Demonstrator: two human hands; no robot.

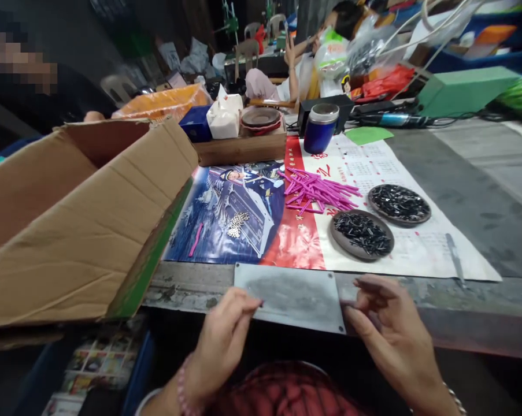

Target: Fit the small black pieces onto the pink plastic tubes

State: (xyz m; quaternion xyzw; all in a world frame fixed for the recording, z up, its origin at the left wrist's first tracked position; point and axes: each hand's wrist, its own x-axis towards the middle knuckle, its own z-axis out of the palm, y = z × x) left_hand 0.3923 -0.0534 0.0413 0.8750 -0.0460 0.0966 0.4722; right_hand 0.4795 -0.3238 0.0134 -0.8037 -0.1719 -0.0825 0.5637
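Observation:
A grey rectangular plate (293, 294) with small dark holes at its corners lies at the table's front edge. Over its left end is my left hand (226, 323), thumb and forefinger pinched together; a tiny dark spot shows at their tips, too small to name. By the plate's right edge, my right hand (391, 329) has bent fingers held apart, with nothing visible in them. Beyond the plate, two round dishes (336, 245) (423, 218) hold short black pieces. A heap of pink sticks (317, 190) and a cluster of small whitish pieces (237, 224) lie on a printed poster (217, 248).
An open cardboard box (82, 214) fills the left side. Tweezers (455, 260) lie at the right, and one pink strip (196, 239) is at the left. A blue cup (319, 130) and a wooden box (243, 149) stand behind. Another person sits across the table.

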